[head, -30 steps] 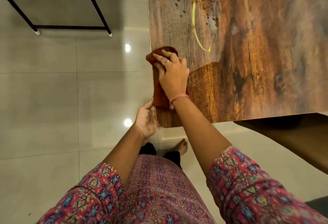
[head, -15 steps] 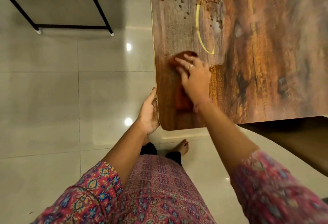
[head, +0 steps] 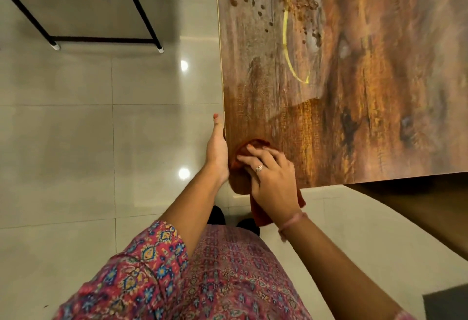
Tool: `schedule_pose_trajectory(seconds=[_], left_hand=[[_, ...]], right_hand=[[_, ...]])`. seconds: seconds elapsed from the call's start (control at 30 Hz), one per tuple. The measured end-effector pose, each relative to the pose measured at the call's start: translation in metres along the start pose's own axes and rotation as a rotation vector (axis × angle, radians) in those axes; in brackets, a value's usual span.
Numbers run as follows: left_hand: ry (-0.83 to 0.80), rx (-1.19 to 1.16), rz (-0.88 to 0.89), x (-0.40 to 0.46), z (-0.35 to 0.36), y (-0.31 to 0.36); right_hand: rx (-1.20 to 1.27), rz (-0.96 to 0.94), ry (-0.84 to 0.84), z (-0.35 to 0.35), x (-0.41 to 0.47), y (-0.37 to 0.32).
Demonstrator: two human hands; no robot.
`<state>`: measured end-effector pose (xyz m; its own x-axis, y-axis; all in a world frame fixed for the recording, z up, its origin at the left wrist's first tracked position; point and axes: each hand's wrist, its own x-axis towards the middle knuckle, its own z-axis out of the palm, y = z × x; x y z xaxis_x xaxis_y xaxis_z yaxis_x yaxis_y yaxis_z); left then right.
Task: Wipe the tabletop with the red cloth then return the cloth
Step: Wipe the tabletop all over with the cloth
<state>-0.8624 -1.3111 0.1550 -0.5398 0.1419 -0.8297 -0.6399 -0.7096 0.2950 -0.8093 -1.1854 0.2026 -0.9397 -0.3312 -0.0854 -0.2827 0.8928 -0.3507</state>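
The tabletop (head: 354,79) has a brown, painted-looking surface with a yellow line and dark specks, and fills the upper right of the head view. The red cloth (head: 253,146) lies at the table's near left corner, partly hanging over the near edge below my wrist. My right hand (head: 272,180) presses flat on the cloth, fingers spread, a ring on one finger. My left hand (head: 217,151) rests against the table's left edge beside the cloth, fingers straight, with nothing in it.
A pale tiled floor (head: 101,155) spreads to the left. A black metal frame (head: 106,39) stands at the far left. A dark wooden surface (head: 417,208) juts out below the table's near right edge. My feet are under the corner.
My right hand has dragged the cloth back toward me, from further up the table to the near left corner. My left hand stays at the table's left edge.
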Motion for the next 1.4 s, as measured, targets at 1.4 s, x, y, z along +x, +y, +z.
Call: schedule_pose_trajectory(seconds=[1.4], left_hand=[[0.566, 0.641, 0.571, 0.027, 0.034, 0.021]], right_hand=[[-0.007, 0.019, 0.058, -0.031, 0.112, 0.082]])
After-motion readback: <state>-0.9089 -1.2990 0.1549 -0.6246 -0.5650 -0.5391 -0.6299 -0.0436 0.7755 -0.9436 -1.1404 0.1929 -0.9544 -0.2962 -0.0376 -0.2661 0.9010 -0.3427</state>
